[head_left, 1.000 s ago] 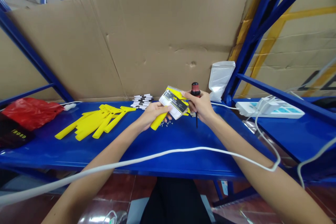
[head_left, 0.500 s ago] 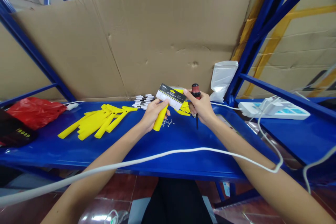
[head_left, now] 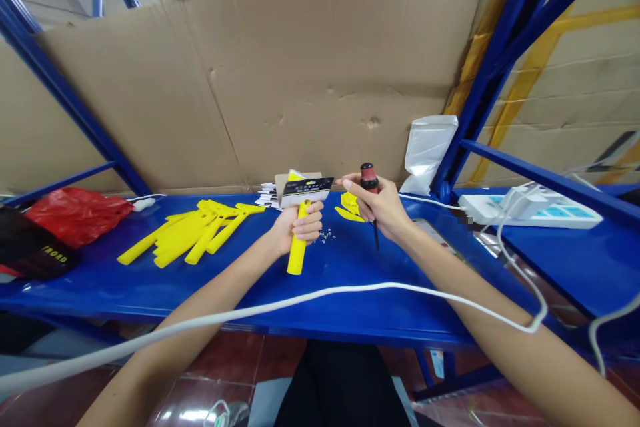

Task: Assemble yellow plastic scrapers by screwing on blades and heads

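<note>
Left hand (head_left: 285,227) wraps a yellow handle (head_left: 297,257) aimed at the table's (head_left: 350,267) front edge; right hand (head_left: 387,205) grips a tip-down screwdriver (head_left: 369,180).

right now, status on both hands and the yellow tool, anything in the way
Left hand closed around yellow tool, printed card at its top. Right hand gripping screwdriver, shaft down. White cable crosses view below both hands.

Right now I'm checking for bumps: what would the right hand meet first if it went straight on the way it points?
Probably the black-and-white card above the left hand: in the picture, its dark edge lies just ahead of the right hand. Depth is unclear, though, so it might miss.
</note>
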The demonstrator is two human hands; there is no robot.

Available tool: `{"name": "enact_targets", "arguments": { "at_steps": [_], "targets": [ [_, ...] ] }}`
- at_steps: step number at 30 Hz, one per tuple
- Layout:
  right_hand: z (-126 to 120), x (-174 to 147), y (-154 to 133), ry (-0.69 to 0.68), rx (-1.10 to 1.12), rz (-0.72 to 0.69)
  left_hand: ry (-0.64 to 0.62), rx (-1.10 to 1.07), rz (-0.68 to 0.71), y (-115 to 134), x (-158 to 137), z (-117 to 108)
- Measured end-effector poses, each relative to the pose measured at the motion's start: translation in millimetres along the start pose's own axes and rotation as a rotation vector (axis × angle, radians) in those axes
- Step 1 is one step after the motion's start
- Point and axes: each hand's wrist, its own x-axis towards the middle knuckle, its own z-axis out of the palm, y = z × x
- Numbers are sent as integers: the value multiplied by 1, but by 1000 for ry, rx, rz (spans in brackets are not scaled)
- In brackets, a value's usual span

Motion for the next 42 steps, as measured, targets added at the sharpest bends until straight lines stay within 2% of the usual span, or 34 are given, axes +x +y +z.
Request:
{"name": "enact_targets", "arguments": {
  "at_steps": [4,10,15,18,23,26,30,37,40,42],
  "targets": [
    [3,-2,6,-48,-20,34,-62,41,-83,-5,0,-7],
    [4,-4,10,-80,-30,46,-83,96,-143,-11,3,-8],
    [3,0,15,-49,-28,48,-61,142,-194,-10,2,-3],
    [2,2,18,17,-30,33,-48,174,-178,-10,4,2],
    [-7,9,19,183,-17,5,146,169,29,-14,11,8],
    [-12,13,19,242,-9,5,249,236,174,-17,12,8],
    [-14,14,21,224,-20,24,310,469,364,-23,12,5],
    [-7,6,16,160,-47,1,557,990,578,-21,17,-12],
    [-4,3,11,108,-33,-15,562,1219,698,-13,14,-18],
    [-3,2,9,90,-22,-24,550,1275,751,-7,11,-20]
  ]
}}
